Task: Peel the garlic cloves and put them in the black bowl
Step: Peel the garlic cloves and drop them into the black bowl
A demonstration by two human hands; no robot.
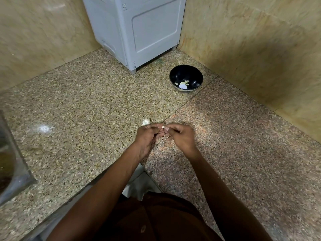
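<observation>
At the far left edge, part of a steel sink (pixel 10 164) cuts into the speckled stone counter (pixel 78 110), out of your way and playing no part in the work. Moving right, a grey plastic appliance (pixel 135 30) stands pushed back into the corner where the tiled walls meet, which leaves the counter in front of it open as your working space. Near the middle, a garlic bulb (pixel 146 121) lies on the counter just beyond your knuckles, close enough, I would judge, to break off the next piece without reaching. Your left hand (pixel 147 138) is curled, its fingers and thumb pinching a small pale garlic clove (pixel 163 127) and holding it up off the surface so the skin can be worked from the tip. Your right hand (pixel 180 136) meets it from the other side, fingers bent and fingertips pressed to the same clove, thumbnail near its end, likely picking at the papery skin; how much skin is left is too small to tell. Farther right and well back, the black bowl (pixel 196 75) sits apart from your hands, near the right wall, with a few pale pieces already in the bottom. That placement probably keeps it clear of loose skins while staying within an arm's stretch for dropping each finished clove.
</observation>
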